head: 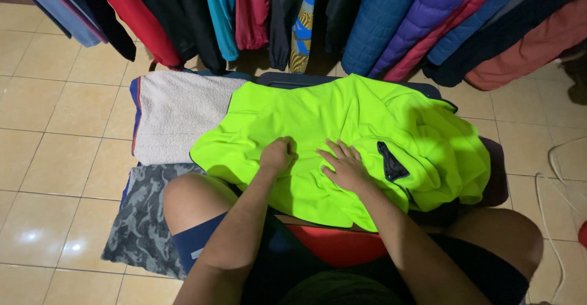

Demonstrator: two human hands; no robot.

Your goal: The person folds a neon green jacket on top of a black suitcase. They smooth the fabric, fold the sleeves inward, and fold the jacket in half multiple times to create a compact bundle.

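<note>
A bright neon-green garment lies spread over a dark surface in front of my knees. A dark collar or pocket opening shows on its right part. My left hand rests on the green fabric with fingers curled, pinching a fold of it. My right hand lies flat on the fabric just to the right, fingers spread. My bare knees and dark shorts are below, with a red item between them.
A white fleece piece with red and blue trim lies left of the garment. A grey camouflage cloth is on the tiled floor. Several jackets hang in a row behind. White cords trail at right.
</note>
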